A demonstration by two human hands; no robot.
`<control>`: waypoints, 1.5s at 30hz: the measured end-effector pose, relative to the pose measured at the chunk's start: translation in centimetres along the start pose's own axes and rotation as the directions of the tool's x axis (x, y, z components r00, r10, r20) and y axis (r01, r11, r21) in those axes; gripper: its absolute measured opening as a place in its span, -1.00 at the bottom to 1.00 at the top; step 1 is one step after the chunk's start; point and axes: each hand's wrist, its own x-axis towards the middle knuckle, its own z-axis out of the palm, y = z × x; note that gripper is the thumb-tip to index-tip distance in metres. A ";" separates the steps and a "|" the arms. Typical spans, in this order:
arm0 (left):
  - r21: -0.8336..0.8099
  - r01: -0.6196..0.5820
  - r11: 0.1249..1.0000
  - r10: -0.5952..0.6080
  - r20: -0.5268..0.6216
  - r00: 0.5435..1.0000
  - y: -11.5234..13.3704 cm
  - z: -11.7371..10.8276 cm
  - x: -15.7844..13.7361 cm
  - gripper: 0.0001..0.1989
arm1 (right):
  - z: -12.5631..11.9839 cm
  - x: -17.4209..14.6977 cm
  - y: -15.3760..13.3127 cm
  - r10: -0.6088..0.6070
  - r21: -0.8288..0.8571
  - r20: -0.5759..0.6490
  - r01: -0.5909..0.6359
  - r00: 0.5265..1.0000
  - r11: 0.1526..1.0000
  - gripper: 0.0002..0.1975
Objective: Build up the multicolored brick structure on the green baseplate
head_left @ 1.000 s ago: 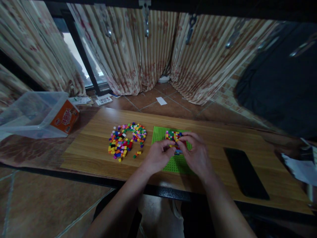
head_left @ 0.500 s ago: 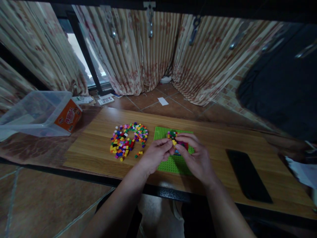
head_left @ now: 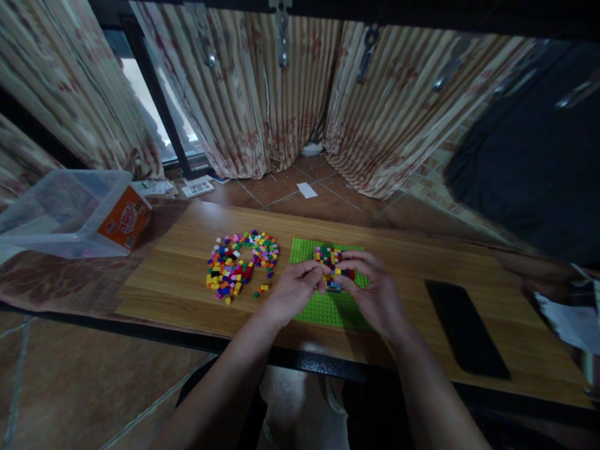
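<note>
Your left hand (head_left: 293, 294) and right hand (head_left: 372, 294) meet over the green baseplate (head_left: 328, 307), fingers drawn in narrow, their tips pinched together around a small brick at the near edge of the patch of coloured bricks (head_left: 330, 257) already pressed onto the plate (which hand actually grips the piece, you cannot tell, since the fingertips overlap and the light is poor). The baseplate lies flat on the wooden board (head_left: 403, 262), and the patch sits at its far end, just beyond your knuckles. To the left of the plate, well clear of your left wrist, the loose brick pile (head_left: 239, 265) spreads in a rough ring, with a few strays near its lower edge. A black phone (head_left: 464, 328) lies to the right, apart from your right hand, and a clear plastic box (head_left: 70, 212) stands at the far left. The likely trouble here is a brick this small slipping from a shared pinch and skittering among the studs, or being pressed off-line so it lifts its neighbours; the plate is not held down, so a hard push could also shift it on the board. Against the frame half a second ago, your hands sit slightly lower and flatter on the plate, and the yellow brick that showed between your fingertips is now mostly hidden.
</note>
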 end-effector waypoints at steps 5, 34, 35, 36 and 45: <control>0.128 -0.011 0.992 -0.004 0.118 0.993 -0.1 -0.2 -0.3 -0.72 | -0.2 -0.3 1.5 0.028 -0.145 -0.022 -0.031 0.999 0.989 -0.87; 0.261 -0.062 0.963 0.009 0.199 0.980 -1.1 0.9 -0.2 -0.59 | 0.7 0.0 2.9 0.370 0.037 -0.172 -0.369 0.913 0.929 -0.67; 0.269 -0.057 0.962 0.003 0.196 0.981 -1.2 0.9 -0.2 -0.58 | 0.8 0.0 2.8 0.373 0.047 -0.168 -0.371 0.912 0.928 -0.66; 0.276 -0.056 0.960 0.001 0.194 0.981 -1.2 0.9 -0.2 -0.58 | 1.0 0.0 2.8 0.375 0.055 -0.163 -0.371 0.913 0.927 -0.65; 0.288 -0.092 0.953 0.028 0.218 0.976 -1.1 1.1 -0.3 -0.56 | 1.2 0.4 2.2 0.388 0.090 -0.151 -0.379 0.909 0.921 -0.64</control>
